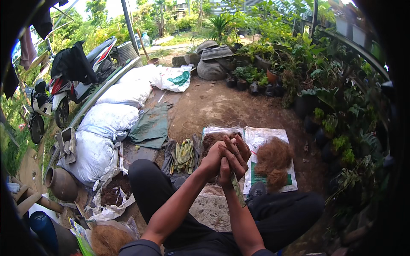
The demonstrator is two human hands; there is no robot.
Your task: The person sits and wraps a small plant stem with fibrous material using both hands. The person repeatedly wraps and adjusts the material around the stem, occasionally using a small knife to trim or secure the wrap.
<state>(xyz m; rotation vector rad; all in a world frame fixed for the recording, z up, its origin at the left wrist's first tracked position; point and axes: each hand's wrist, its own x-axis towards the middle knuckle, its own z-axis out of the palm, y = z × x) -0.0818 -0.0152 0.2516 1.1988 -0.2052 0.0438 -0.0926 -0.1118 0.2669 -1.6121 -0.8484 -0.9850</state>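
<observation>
Both hands are raised together in front of me, pressed closely round something. My left hand [214,159] wraps over the fingers of my right hand [235,160]. From below the right palm sticks out a greenish plant cutting [237,191], lying along the right wrist; its other end is hidden by the fingers. Behind the hands, dark brown soil or coir [213,138] lies on a sack. To its right, a clump of brown coconut fibre [274,155] rests on a white and green sack [267,132]. Several similar green cuttings [183,155] lie in a bundle to the left.
Stuffed white sacks [110,118] line the left side, with a green cloth [152,126] beside them. A clay pot [62,185] and an open bag of dark soil [113,195] are at lower left. Potted plants [253,76] line the back and right. Motorcycles [64,92] stand beyond the rail.
</observation>
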